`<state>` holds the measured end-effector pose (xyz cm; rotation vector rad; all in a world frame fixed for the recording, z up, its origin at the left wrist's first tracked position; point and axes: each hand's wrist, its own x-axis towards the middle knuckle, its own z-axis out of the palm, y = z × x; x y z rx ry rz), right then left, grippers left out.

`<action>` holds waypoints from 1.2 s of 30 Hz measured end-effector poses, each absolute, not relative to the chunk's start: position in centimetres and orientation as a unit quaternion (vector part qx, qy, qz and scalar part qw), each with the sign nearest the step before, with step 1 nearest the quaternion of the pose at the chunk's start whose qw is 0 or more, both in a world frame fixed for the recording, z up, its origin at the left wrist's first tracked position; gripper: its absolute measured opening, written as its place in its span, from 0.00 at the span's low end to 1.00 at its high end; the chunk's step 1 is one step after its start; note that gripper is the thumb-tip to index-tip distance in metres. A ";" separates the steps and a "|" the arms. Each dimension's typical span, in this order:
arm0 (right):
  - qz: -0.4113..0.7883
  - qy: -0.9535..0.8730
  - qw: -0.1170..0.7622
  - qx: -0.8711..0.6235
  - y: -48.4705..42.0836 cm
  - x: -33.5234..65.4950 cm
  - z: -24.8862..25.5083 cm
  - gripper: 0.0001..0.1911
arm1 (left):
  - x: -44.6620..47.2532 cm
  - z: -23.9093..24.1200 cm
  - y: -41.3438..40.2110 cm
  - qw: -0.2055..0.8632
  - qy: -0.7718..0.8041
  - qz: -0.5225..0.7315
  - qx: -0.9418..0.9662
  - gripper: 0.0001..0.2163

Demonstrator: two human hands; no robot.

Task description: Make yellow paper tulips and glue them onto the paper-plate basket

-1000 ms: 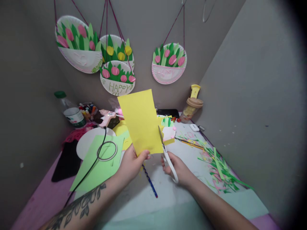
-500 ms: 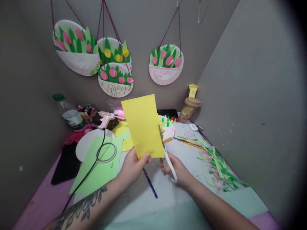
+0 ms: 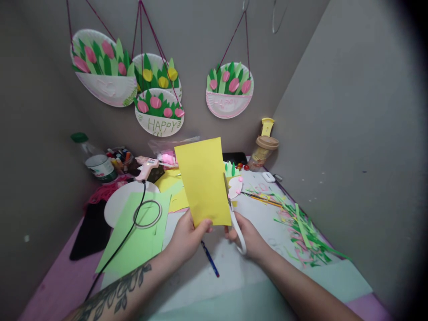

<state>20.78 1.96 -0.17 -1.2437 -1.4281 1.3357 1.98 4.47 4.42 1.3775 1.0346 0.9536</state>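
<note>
My left hand [image 3: 185, 238] pinches the bottom edge of a yellow sheet of paper [image 3: 203, 180] and holds it upright over the table. My right hand [image 3: 249, 236] is wrapped round the white handles of a pair of scissors [image 3: 234, 216]. Their blades point up along the right edge of the yellow sheet. A blue pencil [image 3: 210, 259] lies on the table below my hands.
A light green sheet [image 3: 137, 232] with a wire ring [image 3: 147, 214] and a black cable lies at left, near a white paper plate [image 3: 117, 203], a pink glue gun [image 3: 147, 167] and a bottle [image 3: 95, 160]. Green paper scraps [image 3: 304, 236] litter the right. Paper-plate flower baskets [image 3: 229, 91] hang on the wall.
The yellow sheet and both hands have shifted slightly right and lower in view. The scissors have moved in closer along the sheet's right edge.
</note>
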 end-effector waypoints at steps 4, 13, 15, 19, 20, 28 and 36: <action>0.526 -0.567 0.428 -0.467 2.0 20.7 -0.4 0.37 | 2.0 3.7 4.4 0.561 0.431 0.392 0.588 0.10; 0.529 -0.554 0.443 -0.465 2.0 20.4 0.2 0.34 | 2.0 2.7 4.3 0.564 0.422 0.365 0.608 0.09; 0.532 -0.551 0.448 -0.462 2.0 20.4 0.3 0.35 | 2.0 2.7 4.2 0.563 0.424 0.360 0.612 0.09; 0.543 -0.545 0.447 -0.456 2.0 20.4 0.5 0.37 | 2.1 2.7 4.2 0.561 0.426 0.361 0.612 0.08; 0.543 -0.544 0.451 -0.454 2.0 20.4 0.6 0.38 | 2.1 2.6 4.2 0.560 0.426 0.359 0.613 0.08; 0.541 -0.549 0.461 -0.440 1.9 20.3 1.2 0.38 | 2.3 1.8 4.2 0.569 0.423 0.347 0.614 0.08; 0.518 -0.570 0.474 -0.427 2.1 20.8 0.6 0.39 | 2.4 2.2 3.7 0.551 0.431 0.328 0.635 0.06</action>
